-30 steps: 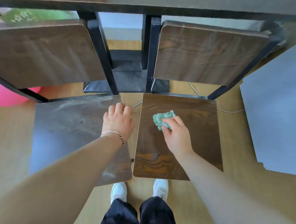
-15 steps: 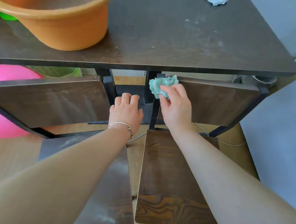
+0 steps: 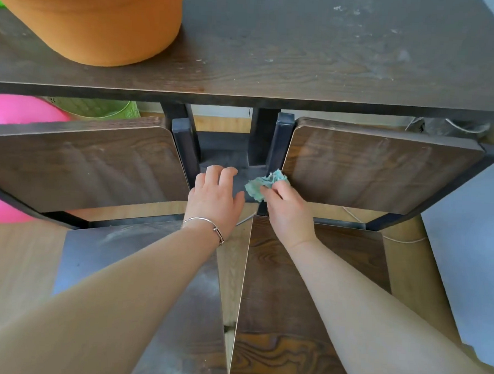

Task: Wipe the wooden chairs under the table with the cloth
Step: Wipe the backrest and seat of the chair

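Right hand (image 3: 288,214): thumb and fingers pinch a small crumpled teal cloth (image 3: 264,185). The cloth sits at the near-left corner of the right chair's backrest (image 3: 378,168), against that chair's black frame upright (image 3: 279,148).

Left hand (image 3: 215,198): fingers loosely bent and holding nothing I can see, in the gap between the two chairs. A bracelet (image 3: 209,227) is on the wrist.

Handling, my judgement: the cloth is light, limp and thin. It is best kept bunched into a pad under the fingertips so it does not fold away on edges. The chairs are stiff wood-grain panels on metal frames, not fragile, and likely smooth. To steady one I would take the frame upright or the top edge of a backrest.

The right chair's seat (image 3: 320,290) looks dark and clean. The left chair's seat (image 3: 127,255) carries a pale dusty film, and the left backrest (image 3: 84,164) is streaked.

Further out, the table (image 3: 275,59) overhangs both backrests and bears an orange basin (image 3: 91,21) at far left.
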Demonstrator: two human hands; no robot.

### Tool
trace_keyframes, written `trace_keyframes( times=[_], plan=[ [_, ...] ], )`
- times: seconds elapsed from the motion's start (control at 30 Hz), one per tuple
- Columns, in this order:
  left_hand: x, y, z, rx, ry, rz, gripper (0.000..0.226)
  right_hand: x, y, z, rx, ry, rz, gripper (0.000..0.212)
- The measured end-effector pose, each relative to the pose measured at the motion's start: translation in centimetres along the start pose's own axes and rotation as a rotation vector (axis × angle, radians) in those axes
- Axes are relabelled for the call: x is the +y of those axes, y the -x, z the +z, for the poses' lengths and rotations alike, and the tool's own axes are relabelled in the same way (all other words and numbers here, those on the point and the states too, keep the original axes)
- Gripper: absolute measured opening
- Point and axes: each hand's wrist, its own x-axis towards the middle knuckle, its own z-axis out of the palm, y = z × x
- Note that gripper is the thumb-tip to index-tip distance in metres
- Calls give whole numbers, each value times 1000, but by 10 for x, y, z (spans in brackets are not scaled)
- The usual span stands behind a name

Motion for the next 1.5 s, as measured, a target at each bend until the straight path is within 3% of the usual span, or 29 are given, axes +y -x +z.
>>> trace_keyframes(
  times=[0.33,0.43,0.5,0.57,0.7,0.9,1.03,1.13,1.27,1.37,1.43,1.5],
  plan=[
    [-9,15,26,-10,7,-40,44,11,11,37,-2,96,-64,24],
    [-6,22,26,-3,6,-38,44,6,3,6,30,108,-103,26],
    [0,24,21,-1,-1,-36,45,5,-13,-28,125,46,-63,21],
    [11,23,15,-4,-9,-24,45,7,-32,-68,227,-18,-19,28],
    [33,15,2,3,-20,-2,47,11,-43,-115,359,82,-135,24],
    [43,6,12,10,-14,11,47,34,-20,-69,120,95,-131,22],
    [39,11,31,-3,-1,-26,45,62,13,-18,-166,168,-153,20],
    [40,17,39,-30,2,-54,45,63,15,-17,-232,175,-92,20],
    [50,22,34,-46,-50,-4,46,51,-7,-70,75,-81,49,25],
    [65,19,27,-38,-96,55,46,52,-28,-119,366,-32,-95,22],
    [77,15,24,-25,-104,68,45,55,-33,-135,462,-26,-120,20],
    [82,13,25,-10,-114,70,45,57,-30,-133,448,31,-151,21]
  ],
)
